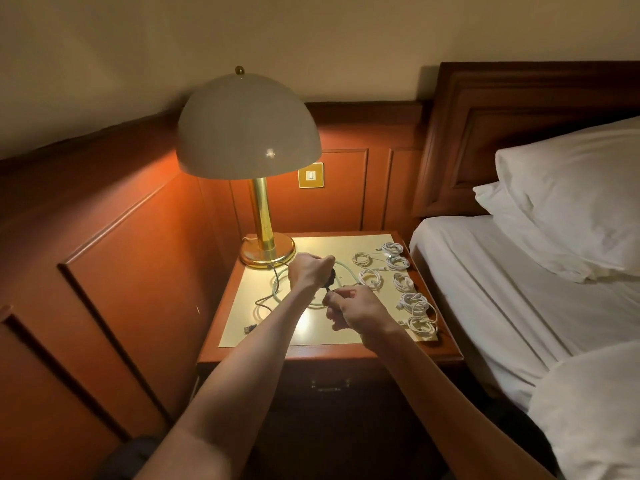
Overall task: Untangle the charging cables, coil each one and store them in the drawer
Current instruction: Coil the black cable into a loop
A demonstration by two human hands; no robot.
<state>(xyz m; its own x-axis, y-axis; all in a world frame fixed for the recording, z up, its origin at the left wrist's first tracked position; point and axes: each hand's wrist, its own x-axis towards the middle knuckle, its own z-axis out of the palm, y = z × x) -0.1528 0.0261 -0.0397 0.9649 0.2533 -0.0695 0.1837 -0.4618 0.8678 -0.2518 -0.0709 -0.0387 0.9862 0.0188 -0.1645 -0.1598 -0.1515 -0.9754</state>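
Both curled: left hand [307, 271] grips the black cable [329, 274], right hand [356, 310] pinches its strand

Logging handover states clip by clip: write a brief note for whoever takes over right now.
Left hand grips a small coil of the dark cable; right hand pinches its loose run.
White coils lie in rows on the right side of the nightstand; the pale green cable lies loose under the hands.
Done: white cables coiled.
Left: finish the dark coil, coil the green one, open the closed drawer, store everything.
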